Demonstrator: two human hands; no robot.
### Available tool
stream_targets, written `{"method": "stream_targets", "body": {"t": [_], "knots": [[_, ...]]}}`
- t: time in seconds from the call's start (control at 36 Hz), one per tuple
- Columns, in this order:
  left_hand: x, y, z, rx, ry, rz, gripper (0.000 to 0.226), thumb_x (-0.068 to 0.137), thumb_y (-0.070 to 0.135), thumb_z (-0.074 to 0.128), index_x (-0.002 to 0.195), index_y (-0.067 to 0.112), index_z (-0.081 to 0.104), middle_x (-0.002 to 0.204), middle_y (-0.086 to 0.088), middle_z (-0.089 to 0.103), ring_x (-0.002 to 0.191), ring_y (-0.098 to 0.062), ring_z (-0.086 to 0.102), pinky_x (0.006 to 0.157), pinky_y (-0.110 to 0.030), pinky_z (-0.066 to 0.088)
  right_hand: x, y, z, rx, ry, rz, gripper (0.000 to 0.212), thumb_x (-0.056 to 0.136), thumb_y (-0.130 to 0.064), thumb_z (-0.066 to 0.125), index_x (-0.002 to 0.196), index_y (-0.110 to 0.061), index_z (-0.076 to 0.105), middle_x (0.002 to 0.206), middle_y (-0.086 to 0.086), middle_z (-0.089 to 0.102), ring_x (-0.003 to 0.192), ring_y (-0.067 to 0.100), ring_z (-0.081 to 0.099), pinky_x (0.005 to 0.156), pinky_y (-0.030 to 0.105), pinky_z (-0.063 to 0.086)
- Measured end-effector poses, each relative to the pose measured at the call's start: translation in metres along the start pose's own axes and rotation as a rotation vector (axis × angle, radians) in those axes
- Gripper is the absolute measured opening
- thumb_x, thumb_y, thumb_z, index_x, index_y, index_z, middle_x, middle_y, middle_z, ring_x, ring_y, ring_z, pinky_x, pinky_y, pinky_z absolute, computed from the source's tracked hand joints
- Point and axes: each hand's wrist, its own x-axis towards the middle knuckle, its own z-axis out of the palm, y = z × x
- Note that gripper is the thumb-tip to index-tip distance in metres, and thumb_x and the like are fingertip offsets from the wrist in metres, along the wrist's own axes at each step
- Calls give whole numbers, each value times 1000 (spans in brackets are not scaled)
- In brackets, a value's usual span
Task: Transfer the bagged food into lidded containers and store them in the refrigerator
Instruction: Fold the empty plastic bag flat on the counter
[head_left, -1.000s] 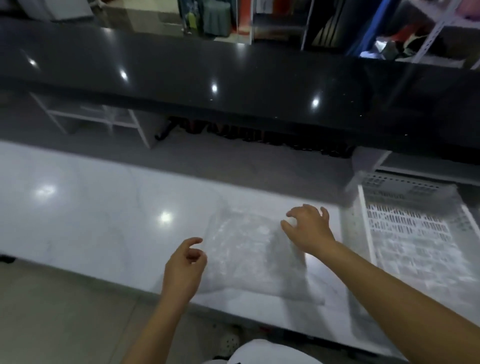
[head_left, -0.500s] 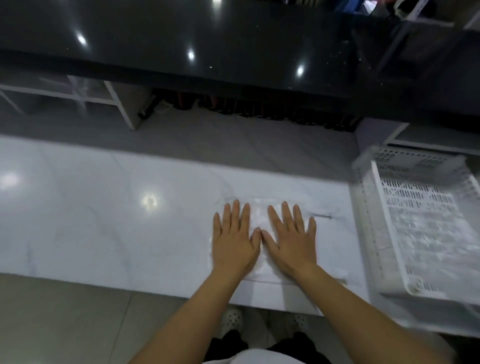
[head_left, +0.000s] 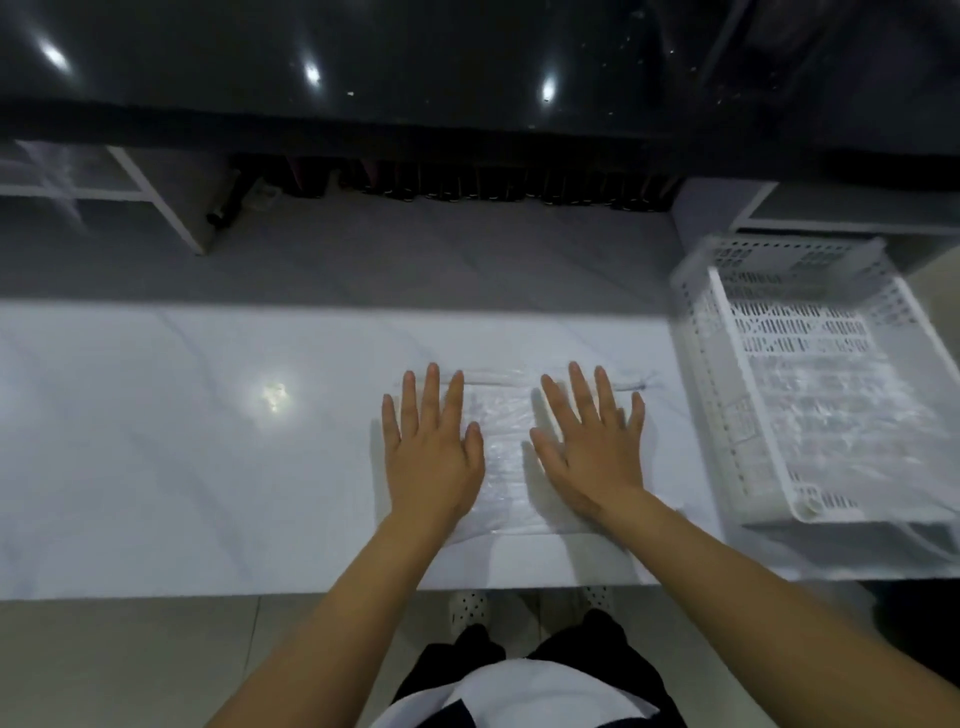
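- Bag (head_left: 506, 457) of clear plastic lies flat on the white counter (head_left: 182, 467), close to the front edge; its zip strip runs along the far side, just past the fingertips.
- My left hand (head_left: 431, 457) presses on the left part of the bag with the palm down. The fingers are straight and almost together, and they grip nothing.
- My right hand (head_left: 592, 457) presses on the right part in the same way, with the fingers a little more spread and also holding nothing.
- To the right stands a white basket (head_left: 727, 395) with holes in its walls. Something clear and shiny lies inside it, but I cannot tell what it is.
- I see no food in the bag and no lidded container anywhere, so I judge that the transfer is not yet finished here.
- Risk: the counter is glossy and the plastic is thin, so a sideways push could make the bag slide toward the front edge or wrinkle under the palms.
- Risk: the basket hangs over the counter edge at its near corner, and a bump from the right forearm could shift it.
- Compared with half a second ago, the hands were touching at the thumbs; now they are apart, with bare plastic between them.
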Motion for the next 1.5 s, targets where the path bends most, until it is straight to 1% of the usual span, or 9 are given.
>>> {"method": "stream_targets", "body": {"t": [0.17,0.33,0.56,0.69,0.78,0.94,1.14,1.33,1.5], "knots": [[15,25,15,-22,-117,26,61,105,45,14,160,27,-4,168,-1,-11,153,-23,-17,124,-48,-8,12,-31,2,3,-54,-59,63,98,-62,0,155,-40,-12,166,-4,-18,151,22,-21,119,57,-10],[15,-1,23,68,-105,37,77,97,68,5,160,24,-6,168,-1,-10,154,-24,-14,124,-48,-7,11,6,17,63,-45,16,71,93,-74,0,154,-43,-15,166,-6,-15,151,19,-20,120,52,-13],[14,-3,17,70,-116,31,82,93,74,-3,159,26,-11,168,-1,-14,154,-24,-16,124,-49,-5,10,34,14,64,-58,91,71,92,-75,-4,152,-42,-19,165,-6,-18,151,19,-22,118,52,-18],[8,-2,6,36,-102,90,82,92,76,2,159,30,-9,168,2,-14,153,-22,-18,123,-51,-9,6,38,-18,154,-143,62,74,93,-74,15,153,-44,-15,164,-6,-23,150,23,-26,116,55,-17],[12,10,-15,-17,-74,111,84,90,75,15,160,30,1,167,3,-12,154,-25,-14,122,-47,-17,-12,43,-61,223,-11,26,76,93,-72,27,153,-48,-13,164,-9,-24,150,19,-26,120,52,-12],[33,96,-62,-198,-44,263,69,94,47,60,152,17,39,165,-12,23,152,-37,14,122,-52,10,-98,95,-151,422,227,160,69,86,-71,30,151,-49,23,165,-15,13,152,7,-2,122,47,-3],[58,253,-73,-350,-118,723,38,93,24,63,131,19,63,134,-1,63,127,-23,54,109,-42,39,-181,199,-166,510,317,540,45,86,-52,66,129,-49,54,151,-12,42,149,14,19,120,43,8],[104,372,-31,-31,-429,686,52,95,31,59,145,25,48,148,-3,52,133,-25,50,104,-42,45,-196,222,-134,715,464,617,7,81,-24,81,84,-25,74,118,-6,66,130,19,48,111,55,32],[126,403,3,97,-535,581,65,87,18,72,146,18,46,147,-9,50,131,-30,50,102,-40,46,-197,245,-139,763,501,588,29,82,-21,79,74,-40,59,114,-17,63,129,11,46,115,47,25]]}}
